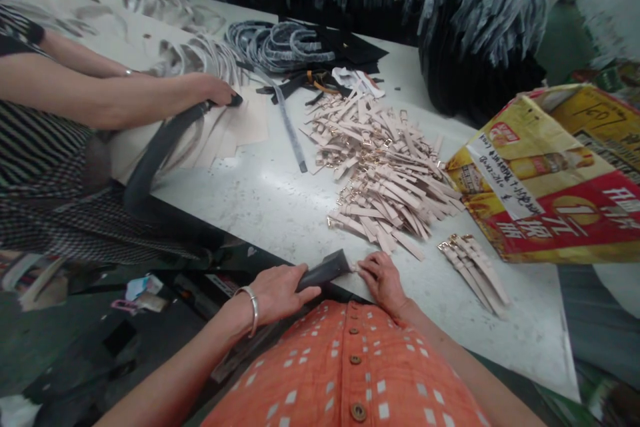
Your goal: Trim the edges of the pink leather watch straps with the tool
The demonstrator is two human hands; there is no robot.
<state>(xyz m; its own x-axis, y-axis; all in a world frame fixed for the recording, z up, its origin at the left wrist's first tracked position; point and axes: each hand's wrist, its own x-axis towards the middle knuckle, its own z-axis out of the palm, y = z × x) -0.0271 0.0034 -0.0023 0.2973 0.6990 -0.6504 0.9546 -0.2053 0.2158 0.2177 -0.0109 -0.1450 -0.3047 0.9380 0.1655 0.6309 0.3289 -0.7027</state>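
Note:
Close to my body at the table's front edge, my left hand (283, 290) grips a dark grey strap (326, 268), its thumb and fingers around one part of it. My right hand (383, 280) is closed in a pinch at the far end of that strap. A small pale bit shows at its fingertips, too little to name. Beyond my hands lies a large heap of pale buckle straps (380, 167) with gold-coloured buckles. To the right of my right hand, a small bunch of the same straps (475, 273) lies apart from the heap.
A yellow and red cardboard box (555, 193) stands at the right. On the left a co-worker's hand (220, 90) holds a long dark strap (165, 147). Plastic-wrapped straps (280, 43) lie at the back, near a hanging dark bundle (480, 33). The white table (240, 187) has a front edge.

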